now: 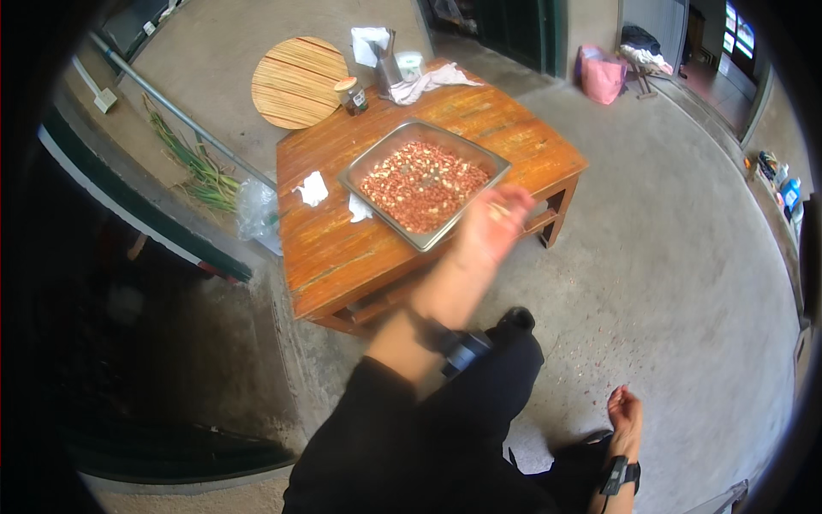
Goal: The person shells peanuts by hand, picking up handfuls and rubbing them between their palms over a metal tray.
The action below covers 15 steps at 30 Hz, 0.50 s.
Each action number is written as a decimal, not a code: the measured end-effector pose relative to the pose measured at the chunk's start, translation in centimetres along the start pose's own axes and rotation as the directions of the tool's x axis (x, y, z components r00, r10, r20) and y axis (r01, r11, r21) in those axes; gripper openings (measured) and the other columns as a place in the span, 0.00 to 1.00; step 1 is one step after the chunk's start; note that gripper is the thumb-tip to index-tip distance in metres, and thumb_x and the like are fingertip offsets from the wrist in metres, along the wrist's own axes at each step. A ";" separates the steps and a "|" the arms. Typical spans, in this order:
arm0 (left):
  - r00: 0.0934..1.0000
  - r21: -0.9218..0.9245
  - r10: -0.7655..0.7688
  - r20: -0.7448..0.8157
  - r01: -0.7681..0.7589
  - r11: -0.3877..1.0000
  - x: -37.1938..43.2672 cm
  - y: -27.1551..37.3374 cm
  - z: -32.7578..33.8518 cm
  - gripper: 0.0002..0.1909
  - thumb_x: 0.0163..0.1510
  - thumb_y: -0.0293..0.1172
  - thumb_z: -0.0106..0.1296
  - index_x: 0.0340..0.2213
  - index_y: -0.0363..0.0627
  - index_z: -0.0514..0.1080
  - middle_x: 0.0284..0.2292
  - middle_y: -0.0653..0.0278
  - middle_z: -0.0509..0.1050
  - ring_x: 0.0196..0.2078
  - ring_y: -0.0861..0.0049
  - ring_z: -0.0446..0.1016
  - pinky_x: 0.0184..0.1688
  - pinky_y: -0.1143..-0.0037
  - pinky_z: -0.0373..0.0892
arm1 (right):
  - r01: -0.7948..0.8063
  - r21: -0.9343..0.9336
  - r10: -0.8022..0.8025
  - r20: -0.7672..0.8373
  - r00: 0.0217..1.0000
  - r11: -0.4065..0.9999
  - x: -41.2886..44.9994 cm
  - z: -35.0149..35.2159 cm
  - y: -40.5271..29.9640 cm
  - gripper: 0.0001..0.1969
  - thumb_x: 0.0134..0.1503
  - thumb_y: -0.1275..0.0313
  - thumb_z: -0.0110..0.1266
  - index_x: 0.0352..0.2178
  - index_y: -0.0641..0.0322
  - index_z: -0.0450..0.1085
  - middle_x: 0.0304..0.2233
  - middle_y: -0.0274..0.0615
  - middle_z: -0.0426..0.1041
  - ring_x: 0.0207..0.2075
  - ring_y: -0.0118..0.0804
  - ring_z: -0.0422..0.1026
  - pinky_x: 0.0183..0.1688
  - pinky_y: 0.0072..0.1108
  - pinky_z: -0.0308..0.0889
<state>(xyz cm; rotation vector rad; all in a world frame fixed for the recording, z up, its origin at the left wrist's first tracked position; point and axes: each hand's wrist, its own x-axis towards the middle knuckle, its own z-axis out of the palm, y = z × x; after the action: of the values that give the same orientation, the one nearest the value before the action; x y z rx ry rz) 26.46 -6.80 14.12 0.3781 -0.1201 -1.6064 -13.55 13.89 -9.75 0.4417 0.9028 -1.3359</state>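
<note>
A deep rectangular steel pan [422,245] sits on the wooden table, holding a wide layer of peanut kernels [417,186], most red-skinned and some pale. By the pan's near right corner is my left hand [494,221], blurred, its palm turned up and cupped. A few pale pieces that look like peanuts [498,210] lie in that palm. Low at the right, away from the table, my right hand [624,409] hangs above the concrete floor with its fingers curled. Whether anything is inside those fingers is hidden.
On the wooden table [533,144] stand a lidded glass jar [352,96], a metal holder [388,76], a cloth [433,83] and crumpled tissue [313,189]. A round slatted board [298,82] is behind it. Green stalks [209,183] lie left; small bits litter the floor [597,347].
</note>
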 end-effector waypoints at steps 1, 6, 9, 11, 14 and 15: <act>0.993 0.046 0.120 -0.005 -0.120 0.992 0.8 3.2 -0.6 0.07 0.45 0.21 0.36 0.27 0.27 0.61 0.27 0.50 0.67 0.33 0.59 0.67 0.41 0.67 0.67 | -0.025 -0.028 0.025 0.016 1.000 0.999 -1.0 -0.2 1.6 0.04 0.53 0.82 0.38 0.29 0.70 0.62 0.23 0.44 0.69 0.24 0.35 0.70 0.29 0.19 0.70; 0.939 0.179 0.223 -0.261 -0.180 0.967 5.6 14.2 -3.3 0.09 0.50 0.23 0.34 0.34 0.32 0.57 0.30 0.52 0.61 0.35 0.63 0.65 0.43 0.62 0.65 | -0.058 -0.103 0.051 -0.076 0.996 0.993 -6.1 0.3 5.6 0.06 0.53 0.81 0.41 0.34 0.68 0.61 0.24 0.44 0.68 0.24 0.33 0.69 0.28 0.18 0.70; 0.884 0.310 0.318 -0.342 -0.214 0.926 6.3 15.6 -2.9 0.23 0.56 0.37 0.32 0.48 0.32 0.51 0.45 0.40 0.57 0.49 0.57 0.59 0.50 0.56 0.58 | -0.013 -0.118 0.004 -0.074 0.997 0.993 -7.7 0.3 5.9 0.07 0.53 0.81 0.41 0.35 0.66 0.61 0.24 0.43 0.68 0.25 0.33 0.69 0.28 0.18 0.70; 0.872 0.778 0.403 -0.279 -0.040 0.627 5.2 15.1 -2.0 0.32 0.56 0.47 0.32 0.55 0.39 0.42 0.55 0.46 0.46 0.59 0.57 0.44 0.56 0.54 0.44 | 0.006 -0.133 -0.020 -0.109 0.994 0.991 -8.9 0.6 6.0 0.07 0.52 0.81 0.40 0.35 0.66 0.61 0.24 0.43 0.68 0.25 0.32 0.69 0.28 0.17 0.69; 0.808 0.844 0.560 -0.181 -0.164 0.510 4.5 18.9 -4.7 0.25 0.57 0.39 0.32 0.52 0.36 0.48 0.52 0.49 0.52 0.55 0.61 0.52 0.52 0.63 0.51 | 0.010 -0.185 -0.022 -0.066 0.998 0.983 -9.1 -0.6 7.0 0.04 0.54 0.78 0.41 0.32 0.65 0.62 0.24 0.41 0.68 0.23 0.30 0.68 0.26 0.16 0.68; 0.780 0.829 0.605 -0.159 -0.227 0.511 4.1 20.4 -6.6 0.23 0.57 0.37 0.32 0.50 0.35 0.50 0.51 0.50 0.55 0.53 0.62 0.55 0.51 0.66 0.53 | -0.028 -0.200 0.016 -0.064 0.998 0.979 -10.0 0.1 7.8 0.04 0.54 0.77 0.41 0.31 0.65 0.62 0.23 0.40 0.68 0.23 0.29 0.68 0.25 0.16 0.68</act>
<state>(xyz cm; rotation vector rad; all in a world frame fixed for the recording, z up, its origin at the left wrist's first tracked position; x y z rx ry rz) 47.75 -11.46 13.39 1.2895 -0.5447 -0.8364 -5.83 21.95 -3.67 0.3364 1.0701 -1.2018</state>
